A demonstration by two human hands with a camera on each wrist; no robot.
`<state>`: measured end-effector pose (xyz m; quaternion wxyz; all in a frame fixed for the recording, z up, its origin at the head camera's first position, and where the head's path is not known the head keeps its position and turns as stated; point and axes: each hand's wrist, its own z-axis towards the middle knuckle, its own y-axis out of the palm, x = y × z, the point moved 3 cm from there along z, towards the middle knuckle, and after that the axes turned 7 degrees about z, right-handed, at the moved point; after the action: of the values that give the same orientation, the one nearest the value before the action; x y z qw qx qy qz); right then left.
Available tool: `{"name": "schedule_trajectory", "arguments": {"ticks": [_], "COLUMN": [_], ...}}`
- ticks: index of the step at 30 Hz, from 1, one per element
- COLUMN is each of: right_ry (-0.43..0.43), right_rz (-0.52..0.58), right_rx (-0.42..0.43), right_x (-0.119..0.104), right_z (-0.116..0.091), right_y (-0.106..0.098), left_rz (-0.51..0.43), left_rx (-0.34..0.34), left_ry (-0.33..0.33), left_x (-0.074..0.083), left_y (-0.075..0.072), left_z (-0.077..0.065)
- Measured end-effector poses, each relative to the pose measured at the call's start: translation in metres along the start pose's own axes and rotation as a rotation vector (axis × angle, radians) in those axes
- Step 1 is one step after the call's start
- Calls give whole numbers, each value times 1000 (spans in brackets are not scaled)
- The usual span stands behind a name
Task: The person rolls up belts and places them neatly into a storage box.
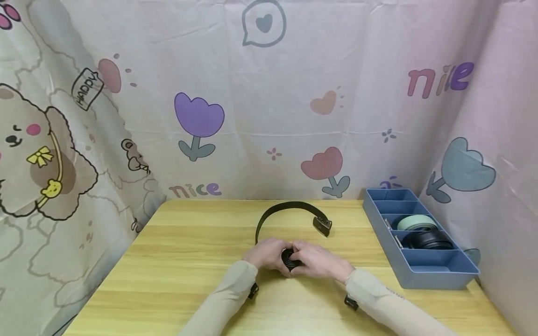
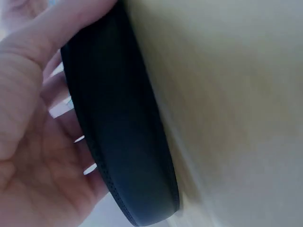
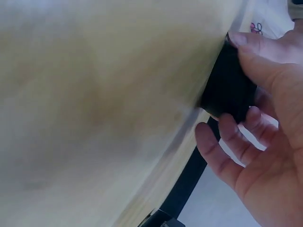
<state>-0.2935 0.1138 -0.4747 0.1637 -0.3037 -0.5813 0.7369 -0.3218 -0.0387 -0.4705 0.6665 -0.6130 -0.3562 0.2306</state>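
Note:
A black belt (image 1: 299,205) lies on the wooden table, part of it wound into a tight coil (image 1: 289,259) standing on its edge. My left hand (image 1: 266,254) grips the coil from the left, and my right hand (image 1: 321,261) pinches it from the right. From there the loose strap curves away and round to the buckle (image 1: 322,226). In the left wrist view the strap (image 2: 118,123) runs between thumb and fingers. The right wrist view has the thumb and fingertips on the coil (image 3: 227,82), with the strap stretching behind it.
At the right of the table (image 1: 201,233) stands a blue divided box (image 1: 437,280). Two of its compartments hold a light green coiled belt (image 1: 416,222) and a black coiled belt (image 1: 430,240). A patterned cloth (image 1: 260,102) hangs behind and at both sides.

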Motion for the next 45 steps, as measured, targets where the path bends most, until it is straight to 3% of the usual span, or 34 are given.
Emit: {"name": "schedule_trajectory", "arguments": {"ticks": [3,6,13,19,27,30,35,38,42,45], "right_ry": [14,-17,-57,-59,-114,-117,-72,-69,-84,-116], "right_rz": [22,15,-33,-37,-6,-12,-22,-21,-8,-13], "right_rx": [19,36,1,-29,34,18,-32,-36,-4,17], "right_x": [0,-1,-1,-1,-4,-4,-2,-4,-8,-7], "right_z": [-1,-2,-4,-4,-5,-6,-6,-3,-1,-1], "right_y": [0,-2,-5,-7,-10,-10,-10,-9,-8,-8], "left_rz": [86,96,-59,-112,-17,2,-52,-39,68,82], "left_rx": [63,66,-47,-27,32,4,-48,-23,30,19], "left_ry": [2,3,36,47,31,63,82,58,7,10], "left_x": [4,5,4,6,11,12,8,7,9,9], "left_y": [-1,-2,-2,0,1,0,-1,-1,-2,-3], "left_z": [1,0,-2,1,5,5,4,3,2,2]}}
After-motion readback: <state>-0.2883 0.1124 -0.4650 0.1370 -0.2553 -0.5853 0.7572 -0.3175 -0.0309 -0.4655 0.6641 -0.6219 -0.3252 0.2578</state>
